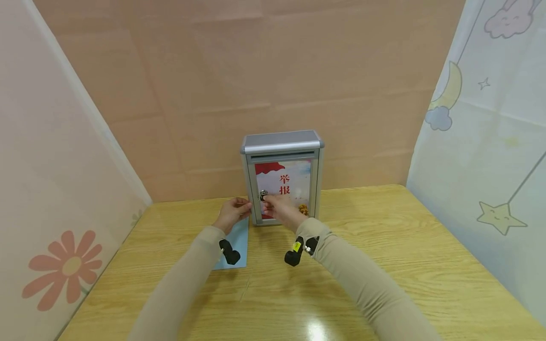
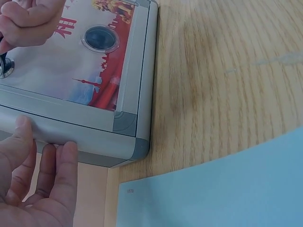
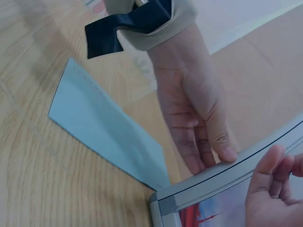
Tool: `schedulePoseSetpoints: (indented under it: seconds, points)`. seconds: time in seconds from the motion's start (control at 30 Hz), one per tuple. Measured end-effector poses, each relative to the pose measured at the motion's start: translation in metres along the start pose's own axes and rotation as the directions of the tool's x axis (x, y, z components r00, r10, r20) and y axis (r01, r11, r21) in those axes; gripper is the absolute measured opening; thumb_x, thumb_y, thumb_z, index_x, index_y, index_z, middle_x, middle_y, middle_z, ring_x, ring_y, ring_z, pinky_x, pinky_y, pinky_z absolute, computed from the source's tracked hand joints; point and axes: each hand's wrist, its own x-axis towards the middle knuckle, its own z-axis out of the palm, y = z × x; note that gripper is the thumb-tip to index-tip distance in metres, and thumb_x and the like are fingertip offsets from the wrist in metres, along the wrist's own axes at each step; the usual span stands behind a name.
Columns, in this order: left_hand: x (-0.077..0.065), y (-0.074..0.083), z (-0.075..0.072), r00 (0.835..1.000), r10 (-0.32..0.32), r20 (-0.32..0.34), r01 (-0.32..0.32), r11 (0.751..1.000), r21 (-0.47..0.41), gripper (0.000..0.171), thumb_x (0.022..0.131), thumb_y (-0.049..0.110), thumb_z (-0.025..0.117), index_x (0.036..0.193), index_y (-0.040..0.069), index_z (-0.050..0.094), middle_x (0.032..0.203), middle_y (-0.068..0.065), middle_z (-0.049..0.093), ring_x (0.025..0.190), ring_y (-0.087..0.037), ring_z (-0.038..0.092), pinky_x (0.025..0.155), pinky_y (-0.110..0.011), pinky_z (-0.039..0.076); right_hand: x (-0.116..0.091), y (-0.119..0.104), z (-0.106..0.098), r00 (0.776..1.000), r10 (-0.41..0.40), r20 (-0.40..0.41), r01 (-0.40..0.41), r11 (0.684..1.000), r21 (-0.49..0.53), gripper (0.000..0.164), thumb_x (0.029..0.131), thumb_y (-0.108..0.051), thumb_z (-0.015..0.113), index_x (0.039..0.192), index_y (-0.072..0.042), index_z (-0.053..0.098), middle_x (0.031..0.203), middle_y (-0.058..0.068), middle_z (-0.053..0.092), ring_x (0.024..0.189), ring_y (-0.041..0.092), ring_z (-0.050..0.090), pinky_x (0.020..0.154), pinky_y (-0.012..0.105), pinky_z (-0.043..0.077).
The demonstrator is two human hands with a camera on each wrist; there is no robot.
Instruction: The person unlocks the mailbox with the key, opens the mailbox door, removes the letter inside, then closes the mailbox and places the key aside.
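Observation:
A grey metal-framed report box (image 1: pixel 282 138) with a slot near its top and a printed red-and-white front stands upright on the table. My left hand (image 1: pixel 232 213) holds its left side edge, thumb on the front frame and fingertips against the side wall. Over the front panel, my right hand (image 1: pixel 283 208) pinches a small black-headed key at the round chrome lock (image 2: pixel 9 68); the fingers hide most of the key. The box's door lies flush in its frame. Below the lock is a dark oval window (image 2: pixel 101 38) in the panel.
A light blue folder or sheet (image 1: pixel 239 244) lies on the wood-grain table (image 1: pixel 375 237), left of the box and under my left forearm. Behind the box hangs a peach backdrop (image 1: pixel 204 118). Printed white cloths (image 1: pixel 482 156) stand at both sides.

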Motion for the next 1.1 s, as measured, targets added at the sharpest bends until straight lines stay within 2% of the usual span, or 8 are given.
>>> schedulePoseSetpoints:
  seconds: [0.1, 0.3, 0.4, 0.57, 0.63, 0.83, 1.0, 1.1]
  points:
    - [0.0002, 0.001, -0.0001, 1.0, -0.006, -0.004, 0.006, 1.0, 0.011, 0.025, 0.094, 0.008, 0.063, 0.113, -0.006, 0.056, 0.094, -0.005, 0.06, 0.081, -0.011, 0.061, 0.083, -0.025, 0.057, 0.0013, 0.0026, -0.0005, 1.0, -0.01, 0.005, 0.01, 1.0, -0.005, 0.016, 0.102, -0.01, 0.047, 0.102, 0.003, 0.057, 0.083, 0.005, 0.053, 0.071, 0.011, 0.054, 0.066, 0.02, 0.051]
    - [-0.0009, 0.0044, 0.0008, 1.0, 0.003, 0.003, -0.003, 1.0, 0.029, 0.025, 0.095, 0.008, 0.062, 0.114, -0.006, 0.054, 0.097, -0.008, 0.059, 0.082, -0.012, 0.061, 0.086, -0.029, 0.057, 0.0005, 0.0044, -0.0016, 0.994, -0.107, 0.014, 0.108, 0.977, -0.182, 0.026, 0.102, -0.013, 0.047, 0.106, 0.011, 0.058, 0.075, 0.001, 0.054, 0.067, 0.008, 0.053, 0.067, 0.024, 0.051]
    - [-0.0012, 0.0047, 0.0006, 1.0, 0.0, 0.004, 0.0, 0.999, 0.032, 0.026, 0.095, 0.007, 0.062, 0.115, -0.006, 0.054, 0.097, -0.008, 0.059, 0.082, -0.012, 0.061, 0.085, -0.029, 0.057, 0.0004, 0.0052, -0.0013, 0.995, -0.098, 0.021, 0.1, 0.986, -0.131, 0.024, 0.102, -0.012, 0.046, 0.103, 0.01, 0.057, 0.076, 0.002, 0.053, 0.068, 0.009, 0.052, 0.067, 0.024, 0.05]
    - [-0.0015, 0.0035, -0.0003, 1.0, -0.005, 0.002, 0.005, 0.999, 0.037, 0.027, 0.094, 0.008, 0.062, 0.116, -0.006, 0.054, 0.098, -0.008, 0.059, 0.08, -0.011, 0.061, 0.084, -0.028, 0.058, 0.0016, 0.0068, 0.0004, 0.998, -0.054, 0.036, 0.054, 0.999, -0.002, 0.016, 0.102, -0.009, 0.044, 0.093, 0.001, 0.053, 0.08, 0.003, 0.05, 0.07, 0.009, 0.051, 0.065, 0.021, 0.047]
    - [-0.0014, 0.0032, -0.0003, 1.0, -0.009, 0.001, 0.009, 0.999, 0.036, 0.027, 0.094, 0.008, 0.062, 0.116, -0.006, 0.054, 0.098, -0.009, 0.059, 0.081, -0.011, 0.061, 0.084, -0.028, 0.058, 0.0019, 0.0074, 0.0008, 0.998, -0.061, 0.032, 0.062, 0.998, -0.03, 0.016, 0.102, -0.01, 0.045, 0.093, 0.0, 0.054, 0.079, 0.002, 0.05, 0.069, 0.009, 0.051, 0.066, 0.022, 0.048]
    - [-0.0016, 0.0046, 0.0005, 1.0, -0.021, -0.003, 0.022, 0.999, 0.035, 0.025, 0.094, 0.007, 0.062, 0.115, -0.005, 0.054, 0.098, -0.009, 0.059, 0.083, -0.013, 0.061, 0.089, -0.032, 0.056, -0.0028, 0.0047, 0.0026, 0.994, -0.107, 0.007, 0.106, 0.974, -0.201, 0.026, 0.102, -0.012, 0.047, 0.102, 0.011, 0.058, 0.073, 0.001, 0.052, 0.065, 0.009, 0.051, 0.071, 0.029, 0.05]
    - [-0.0029, 0.0067, 0.0009, 1.0, -0.028, -0.002, 0.028, 0.998, 0.054, 0.026, 0.095, 0.008, 0.061, 0.117, -0.004, 0.054, 0.103, -0.011, 0.059, 0.088, -0.016, 0.061, 0.093, -0.036, 0.054, 0.0007, 0.0069, 0.0034, 0.995, -0.1, 0.013, 0.101, 0.987, -0.122, 0.024, 0.103, -0.011, 0.045, 0.089, 0.005, 0.054, 0.073, 0.002, 0.05, 0.065, 0.009, 0.048, 0.067, 0.028, 0.045]
    - [-0.0029, 0.0069, 0.0004, 1.0, -0.031, 0.001, 0.031, 0.998, 0.058, 0.026, 0.095, 0.008, 0.061, 0.117, -0.004, 0.054, 0.104, -0.011, 0.059, 0.09, -0.017, 0.061, 0.094, -0.036, 0.054, 0.0005, 0.0068, 0.0036, 0.996, -0.093, 0.019, 0.094, 0.991, -0.099, 0.023, 0.103, -0.011, 0.044, 0.09, 0.006, 0.053, 0.073, 0.003, 0.049, 0.065, 0.01, 0.047, 0.066, 0.027, 0.044]
